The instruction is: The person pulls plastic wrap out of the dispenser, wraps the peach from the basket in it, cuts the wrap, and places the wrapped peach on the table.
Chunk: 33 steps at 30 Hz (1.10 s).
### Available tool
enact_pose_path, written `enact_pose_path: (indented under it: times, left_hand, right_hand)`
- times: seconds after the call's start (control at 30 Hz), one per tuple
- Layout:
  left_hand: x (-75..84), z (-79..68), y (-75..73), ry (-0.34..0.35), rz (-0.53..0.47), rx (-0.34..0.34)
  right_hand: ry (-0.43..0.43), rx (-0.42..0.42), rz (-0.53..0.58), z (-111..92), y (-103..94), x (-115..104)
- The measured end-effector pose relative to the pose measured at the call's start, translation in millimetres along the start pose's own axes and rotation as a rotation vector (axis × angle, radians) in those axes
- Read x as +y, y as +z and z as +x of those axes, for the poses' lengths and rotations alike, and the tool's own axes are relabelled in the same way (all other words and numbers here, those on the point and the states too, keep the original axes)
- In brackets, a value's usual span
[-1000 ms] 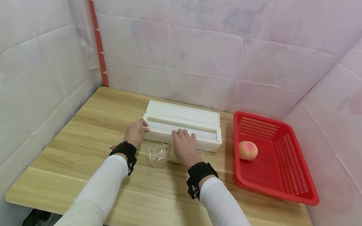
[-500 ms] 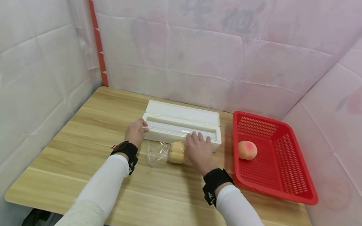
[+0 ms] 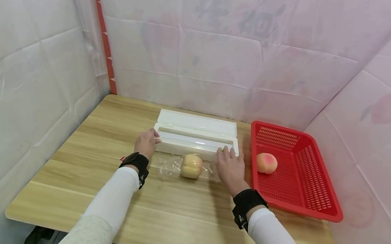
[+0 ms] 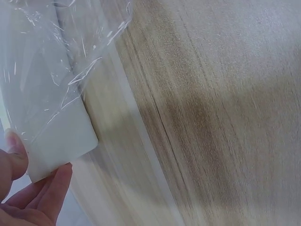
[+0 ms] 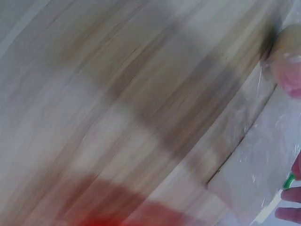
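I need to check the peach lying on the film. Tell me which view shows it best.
The head view: the peach shows whole, on clear film before the white dispenser box. The right wrist view catches only its blurred edge at the frame border; the left wrist view shows film and box, no peach.

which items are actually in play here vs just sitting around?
In play:
- left hand, holding the left end of the white film dispenser box
- right hand, at the box's right end
- clear film drawn out on the table
- peach on the film

Sitting around:
- red basket
- second peach inside it
- wooden table
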<state>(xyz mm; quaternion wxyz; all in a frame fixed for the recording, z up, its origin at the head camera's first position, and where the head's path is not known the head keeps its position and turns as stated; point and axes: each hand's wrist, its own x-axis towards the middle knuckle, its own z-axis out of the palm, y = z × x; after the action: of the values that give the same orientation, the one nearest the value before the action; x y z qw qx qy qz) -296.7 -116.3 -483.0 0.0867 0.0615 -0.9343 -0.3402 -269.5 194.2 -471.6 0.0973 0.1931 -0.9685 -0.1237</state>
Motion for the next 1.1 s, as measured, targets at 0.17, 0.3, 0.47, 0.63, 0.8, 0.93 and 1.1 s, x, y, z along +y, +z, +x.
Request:
enact_pose_path:
  times: [0.17, 0.3, 0.47, 0.63, 0.8, 0.93, 1.1]
  left_hand:
    - [-1.2, 0.7, -2.3, -0.002, 0.005, 0.008]
    - [-0.1, -0.4, -4.4, -0.002, 0.014, 0.013]
    - [0.8, -2.6, -6.5, -0.006, 0.001, 0.007]
    - [-0.3, -3.7, -6.6, 0.018, 0.005, 0.021]
    - [-1.6, -4.7, -5.6, 0.031, -0.076, -0.033]
    - [-3.0, -6.2, -7.6, -0.025, -0.213, -0.117]
    - [-6.2, -5.9, -13.9, -0.067, -0.312, -0.152]
  right_hand:
    - [0.028, -0.012, -0.006, -2, -1.4, 12]
    - [0.028, -0.022, -0.021, -2, -1.7, 19]
    - [0.025, 0.033, -0.002, -5, -1.5, 25]
    - [0.024, 0.048, 0.031, -7, 0.1, 33]
    - [0.045, 0.000, 0.102, -5, -3.6, 31]
    - [0.085, -0.031, 0.132, -3, -11.7, 18]
    - [-0.127, 0.125, 0.273, 0, -19.2, -22]
